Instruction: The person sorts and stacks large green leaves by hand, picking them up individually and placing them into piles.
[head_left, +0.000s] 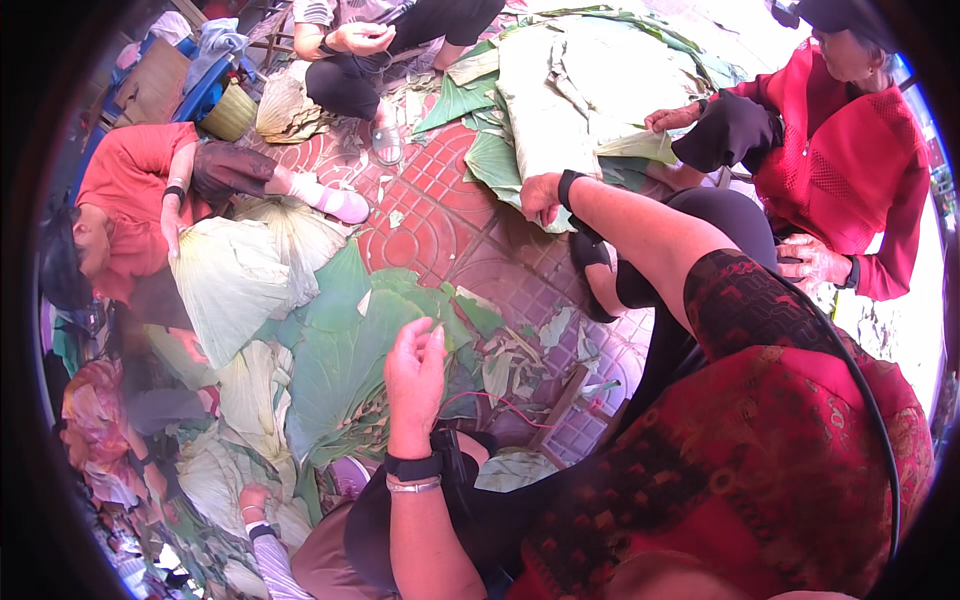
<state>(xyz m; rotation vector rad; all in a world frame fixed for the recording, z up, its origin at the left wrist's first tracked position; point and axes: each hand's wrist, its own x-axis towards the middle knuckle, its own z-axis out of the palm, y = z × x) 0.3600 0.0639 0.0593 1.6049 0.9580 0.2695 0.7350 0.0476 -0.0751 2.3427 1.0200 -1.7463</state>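
My left hand (416, 367), a dark band and a silver bangle at its wrist, hovers over a pile of green lotus leaves (337, 367). Its thumb stands apart from the fingers, and nothing shows in it. Farther up, my right hand (541, 199) has curled fingers at the near edge of a stack of large pale lotus leaves (544, 112). Whether it grips a leaf cannot be made out. A greener leaf (495, 159) sticks out beside that hand.
Leaf scraps (499, 371) litter the red tiled floor (427, 191) near a wooden frame (566, 416). At left a person in orange (135, 165) holds a pale leaf (232, 277). A person in red (847, 165) sits at right; others sit at top and lower left.
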